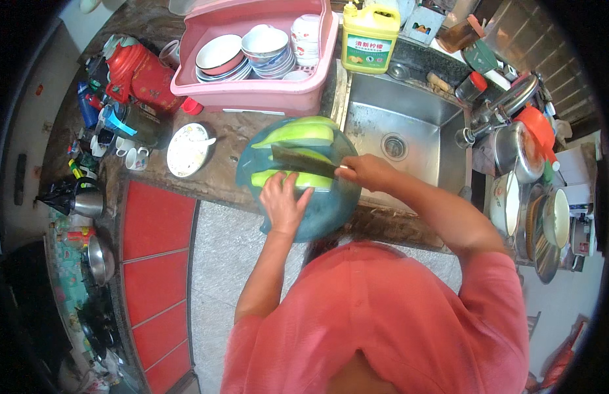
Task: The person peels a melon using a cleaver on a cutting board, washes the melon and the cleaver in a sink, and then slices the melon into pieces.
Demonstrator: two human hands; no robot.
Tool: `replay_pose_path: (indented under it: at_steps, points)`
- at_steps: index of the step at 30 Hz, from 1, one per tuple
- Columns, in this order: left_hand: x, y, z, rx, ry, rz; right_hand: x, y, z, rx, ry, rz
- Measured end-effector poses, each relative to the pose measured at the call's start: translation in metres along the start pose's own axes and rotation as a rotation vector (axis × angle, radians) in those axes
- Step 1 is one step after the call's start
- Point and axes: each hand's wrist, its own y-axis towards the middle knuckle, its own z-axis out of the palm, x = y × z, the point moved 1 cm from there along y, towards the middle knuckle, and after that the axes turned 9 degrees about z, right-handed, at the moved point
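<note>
My right hand point(366, 172) grips the handle of a wide-bladed kitchen cleaver point(304, 161), whose dark blade points left. Under my left hand point(283, 199), fingers spread, lies the nearest long piece of pale green gourd point(314, 180). The blade hangs over or rests along this piece's far side; whether it touches is unclear. Partly behind the blade is another gourd piece point(314, 155). Farther back are a larger gourd piece point(299, 135) and one more strip point(314, 120). All lie on a round blue-green cutting board point(329, 212), which reaches over the counter's front edge.
A stainless steel sink point(417, 152) adjoins the board on the right. Behind stands a pink dish box point(265, 96) with bowls and plates, beside a yellow detergent jug point(371, 39). A white plate with a spoon point(186, 152) and a red thermos point(147, 79) stand left.
</note>
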Motion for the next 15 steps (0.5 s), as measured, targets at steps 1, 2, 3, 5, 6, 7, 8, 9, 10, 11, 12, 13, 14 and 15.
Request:
replay_pose_path:
  at_steps: [1,2,3,5,6,7,8,9,10,11,12,13,14,15]
  points:
    - [0.001,0.000,-0.002,0.013,0.001,0.023,0.004,0.000,-0.001,0.048,0.091,0.063]
    - [0.004,0.003,-0.005,0.026,0.003,0.045,-0.003,0.007,0.003,0.001,0.102,-0.023]
    - [0.007,0.005,-0.007,0.033,0.001,0.063,-0.003,0.005,0.003,0.020,0.122,0.011]
    - [0.022,0.011,-0.011,0.127,0.021,0.076,0.000,0.002,0.004,0.059,0.163,0.079]
    - [0.032,0.014,-0.014,0.162,0.017,0.088,0.001,0.002,0.007,0.013,0.119,0.058]
    - [0.040,0.017,-0.017,0.196,0.012,0.102,0.000,-0.001,0.009,-0.034,0.075,0.038]
    - [0.048,0.018,-0.017,0.228,-0.004,0.132,-0.001,-0.002,0.010,-0.082,0.033,0.017]
    - [0.055,0.021,-0.017,0.293,-0.031,0.124,-0.002,-0.002,0.012,-0.086,0.001,0.007]
    - [0.059,0.027,-0.018,0.357,-0.060,0.123,-0.005,-0.003,0.011,-0.096,-0.028,0.001]
    - [0.061,0.028,-0.021,0.420,-0.090,0.121,-0.005,-0.004,0.011,-0.106,-0.056,-0.005]
    - [0.060,0.029,-0.021,0.468,-0.083,0.131,-0.006,-0.005,0.010,-0.105,-0.057,0.011]
    - [0.059,0.029,-0.022,0.515,-0.075,0.141,-0.006,-0.006,0.010,-0.104,-0.057,0.028]
    - [0.057,0.027,-0.024,0.562,-0.066,0.151,-0.006,-0.007,0.010,-0.103,-0.057,0.044]
    - [0.056,0.022,-0.027,0.575,-0.196,0.016,-0.007,-0.007,0.011,-0.120,-0.068,0.024]
